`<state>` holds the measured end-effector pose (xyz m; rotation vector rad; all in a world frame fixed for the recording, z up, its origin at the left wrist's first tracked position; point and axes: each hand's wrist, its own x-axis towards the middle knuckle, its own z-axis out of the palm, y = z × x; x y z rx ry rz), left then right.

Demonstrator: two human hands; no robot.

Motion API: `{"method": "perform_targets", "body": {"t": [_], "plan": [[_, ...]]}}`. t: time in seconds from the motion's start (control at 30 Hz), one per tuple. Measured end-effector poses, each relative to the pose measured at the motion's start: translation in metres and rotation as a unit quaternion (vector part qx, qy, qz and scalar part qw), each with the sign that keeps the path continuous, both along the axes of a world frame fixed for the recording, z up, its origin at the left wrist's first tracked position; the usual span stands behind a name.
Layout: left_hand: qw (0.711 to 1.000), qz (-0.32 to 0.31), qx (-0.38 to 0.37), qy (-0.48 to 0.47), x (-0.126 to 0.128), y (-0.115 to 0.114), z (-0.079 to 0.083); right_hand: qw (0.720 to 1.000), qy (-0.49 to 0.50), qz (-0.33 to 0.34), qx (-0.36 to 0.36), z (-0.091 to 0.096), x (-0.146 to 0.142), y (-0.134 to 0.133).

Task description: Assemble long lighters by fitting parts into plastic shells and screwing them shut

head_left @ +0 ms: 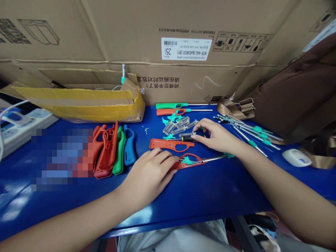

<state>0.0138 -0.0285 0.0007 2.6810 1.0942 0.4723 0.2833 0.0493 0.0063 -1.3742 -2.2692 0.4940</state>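
gripping the near orange shell half (181, 166) at its left end: left hand (151, 169), fingers curled over it. the half sits at the front of the blue table (199, 199), teal trigger (188, 161) inside, metal tube (215, 158) pointing right. right hand (214, 134): thumb and fingertips drawn together at a clear tank (186, 134) and a black screwdriver handle (187, 139); cannot tell which, if either, is grasped. just behind: 1 more orange shell half (162, 143). farther back: 2 lighters, 1 green (168, 105), 1 orange (165, 112). left of left hand: red shells (103, 164), green shell (119, 157), blue shell (129, 150), grouped.
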Motion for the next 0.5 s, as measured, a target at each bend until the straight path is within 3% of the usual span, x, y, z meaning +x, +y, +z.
{"method": "perform_targets", "body": {"t": [0.13, 0.27, 0.5], "plan": [[1.0, -0.003, 0.004, 0.001, -0.0001, 0.0002, 0.0003, 0.999, 0.039, 0.012, -0.036, -0.0008, -0.0032, -0.0008], [1.0, -0.003, 0.002, 0.005, 0.0006, 0.0008, -0.0003, 0.997, 0.069, 0.029, -0.019, -0.0068, -0.004, -0.0009], [1.0, -0.003, -0.001, 0.006, 0.0004, 0.0009, -0.0007, 0.996, -0.03, 0.075, 0.035, -0.0065, -0.0068, -0.0063]]}}
